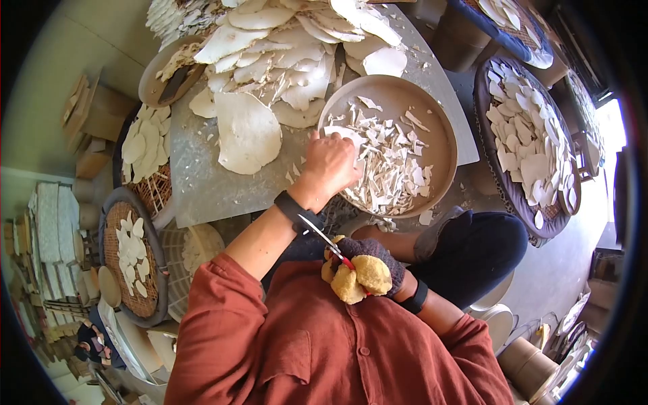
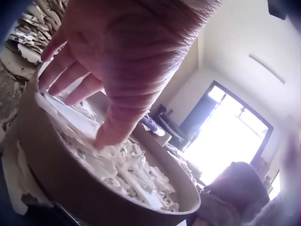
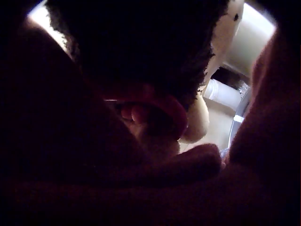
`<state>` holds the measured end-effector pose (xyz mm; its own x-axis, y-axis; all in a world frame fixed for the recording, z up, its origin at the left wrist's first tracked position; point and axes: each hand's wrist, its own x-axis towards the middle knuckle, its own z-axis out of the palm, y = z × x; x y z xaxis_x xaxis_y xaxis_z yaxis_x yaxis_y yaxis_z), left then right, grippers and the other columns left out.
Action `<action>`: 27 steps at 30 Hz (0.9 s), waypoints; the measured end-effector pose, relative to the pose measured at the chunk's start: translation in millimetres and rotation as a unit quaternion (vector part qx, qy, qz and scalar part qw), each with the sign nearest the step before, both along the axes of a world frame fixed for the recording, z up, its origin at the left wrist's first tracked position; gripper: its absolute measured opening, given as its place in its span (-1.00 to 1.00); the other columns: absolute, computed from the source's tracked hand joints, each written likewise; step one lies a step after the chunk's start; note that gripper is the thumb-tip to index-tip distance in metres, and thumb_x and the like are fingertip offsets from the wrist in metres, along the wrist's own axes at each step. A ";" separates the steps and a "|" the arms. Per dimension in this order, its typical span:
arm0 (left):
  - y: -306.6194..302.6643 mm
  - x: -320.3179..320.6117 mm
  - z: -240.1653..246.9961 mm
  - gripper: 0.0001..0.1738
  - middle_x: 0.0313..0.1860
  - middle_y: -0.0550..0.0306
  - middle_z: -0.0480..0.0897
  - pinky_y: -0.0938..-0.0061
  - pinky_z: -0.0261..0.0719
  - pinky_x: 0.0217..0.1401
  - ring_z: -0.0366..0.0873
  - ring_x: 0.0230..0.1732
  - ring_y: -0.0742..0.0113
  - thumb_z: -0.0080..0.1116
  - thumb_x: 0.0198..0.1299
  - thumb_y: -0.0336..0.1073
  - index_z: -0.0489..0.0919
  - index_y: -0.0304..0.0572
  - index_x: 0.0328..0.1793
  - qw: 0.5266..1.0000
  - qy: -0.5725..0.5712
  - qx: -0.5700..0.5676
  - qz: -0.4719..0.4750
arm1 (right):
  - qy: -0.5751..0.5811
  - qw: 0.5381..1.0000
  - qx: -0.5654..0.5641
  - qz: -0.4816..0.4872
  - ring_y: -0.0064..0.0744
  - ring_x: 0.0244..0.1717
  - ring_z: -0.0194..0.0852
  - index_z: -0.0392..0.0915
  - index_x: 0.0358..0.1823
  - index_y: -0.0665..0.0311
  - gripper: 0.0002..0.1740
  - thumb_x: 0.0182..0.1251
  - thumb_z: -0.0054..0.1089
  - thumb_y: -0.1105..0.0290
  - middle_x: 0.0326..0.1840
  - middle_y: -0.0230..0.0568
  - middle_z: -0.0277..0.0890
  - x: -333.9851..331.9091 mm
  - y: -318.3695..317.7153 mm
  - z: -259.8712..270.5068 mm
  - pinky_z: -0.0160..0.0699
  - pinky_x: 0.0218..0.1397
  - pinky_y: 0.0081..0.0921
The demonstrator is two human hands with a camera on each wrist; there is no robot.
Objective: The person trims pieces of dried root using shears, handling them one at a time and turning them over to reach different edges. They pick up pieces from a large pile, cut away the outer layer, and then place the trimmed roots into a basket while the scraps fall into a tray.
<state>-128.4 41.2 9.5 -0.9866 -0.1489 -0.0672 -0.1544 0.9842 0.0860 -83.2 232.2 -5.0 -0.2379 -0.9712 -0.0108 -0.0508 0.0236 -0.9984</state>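
Left hand [image 1: 331, 162] spread over flat piece [image 1: 342, 132] at tray's [image 1: 413, 99] 9 o'clock; can't tell if gripped. Right hand [image 1: 378, 260], gloved, grips scissors [image 1: 339, 252] pointing 10–11 o'clock, near left wrist [image 1: 308, 194]: careless pullback could nick it.

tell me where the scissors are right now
In the head view, the scissors are just below centre, held in the gloved right hand before the red shirt, pointing up-left towards the black wristband on the left arm.

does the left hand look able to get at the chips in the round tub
Probably yes: with the round tub open on top, the left hand reaches inside, beside the uncovered chips.
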 end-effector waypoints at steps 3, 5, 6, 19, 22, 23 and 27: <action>-9.9 10.5 3.3 -0.62 -0.29 -0.23 0.62 0.27 0.52 -0.10 0.62 -0.28 0.01 0.24 -0.10 -0.16 0.62 -0.33 -0.23 0.981 0.102 0.149 0.066 | 0.028 0.999 0.019 0.013 -0.24 -0.27 0.56 0.47 -0.20 0.25 -0.76 0.11 0.19 0.34 -0.29 -0.18 0.56 1.0 2.3 -6.3 0.50 -0.19 -0.47; -15.3 18.7 -1.4 -0.67 -0.28 -0.20 0.64 0.42 0.54 -0.21 0.64 -0.29 0.07 0.19 -0.03 -0.26 0.62 -0.38 -0.20 0.934 0.197 0.265 0.138 | 0.035 0.998 0.041 0.023 -0.34 -0.28 0.56 0.49 -0.20 0.29 -0.79 0.14 0.18 0.39 -0.25 -0.22 0.56 0.0 1.3 -7.6 0.49 -0.16 -0.52; -21.6 21.3 -5.7 -0.67 -0.28 -0.17 0.64 0.44 0.55 -0.22 0.64 -0.29 0.11 0.16 0.02 -0.26 0.61 -0.39 -0.18 0.888 0.212 0.372 0.168 | 0.034 0.998 0.054 0.022 -0.36 -0.26 0.55 0.49 -0.21 0.29 -0.79 0.14 0.18 0.39 -0.24 -0.22 0.56 -0.1 0.3 -7.7 0.49 -0.15 -0.52; -67.8 131.3 -16.5 -0.69 -0.30 -0.07 0.61 0.46 0.63 -0.36 0.64 -0.36 0.19 -0.15 0.32 -0.27 0.43 -0.38 -0.01 0.475 0.304 0.777 0.279 | -0.311 0.933 0.151 -0.098 -0.42 -0.23 0.49 0.42 -0.01 0.32 -0.64 0.25 0.11 0.25 -0.20 -0.28 0.51 2.5 13.5 -47.3 0.48 -0.11 -0.55; -61.2 207.6 -22.7 -0.69 -0.28 -0.07 0.62 0.48 0.63 -0.36 0.64 -0.38 0.22 -0.13 0.30 -0.35 0.41 -0.39 0.08 0.418 0.356 0.775 0.313 | -0.070 0.979 0.131 -0.138 -0.40 -0.23 0.48 0.39 0.02 0.29 -0.63 0.24 0.09 0.27 -0.20 -0.29 0.49 -15.5 24.7 -85.9 0.48 -0.13 -0.53; -56.9 235.6 -27.2 -0.70 -0.27 -0.07 0.62 0.48 0.63 -0.35 0.63 -0.37 0.22 -0.13 0.30 -0.35 0.41 -0.39 0.07 0.405 0.367 0.767 0.337 | -0.028 0.984 0.111 -0.136 -0.38 -0.22 0.48 0.39 0.01 0.29 -0.63 0.23 0.09 0.26 -0.19 -0.29 0.49 -17.4 19.6 -85.7 0.47 -0.12 -0.51; -22.7 363.3 -66.8 -0.67 -0.24 -0.07 0.61 0.44 0.62 -0.31 0.62 -0.36 0.22 -0.18 0.33 -0.29 0.44 -0.37 0.07 0.337 0.423 0.679 0.497 | 0.053 0.992 0.079 -0.080 -0.32 -0.19 0.46 0.38 0.00 0.26 -0.61 0.20 0.11 0.24 -0.17 -0.27 0.48 -22.5 2.5 -90.5 0.45 -0.10 -0.46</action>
<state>234.9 18.5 -57.3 -0.2465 -0.8322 -0.4967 0.2954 -0.5526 0.7793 -105.7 234.7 -95.6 -0.3962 -0.9094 -0.1267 -0.1381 0.1955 -0.9709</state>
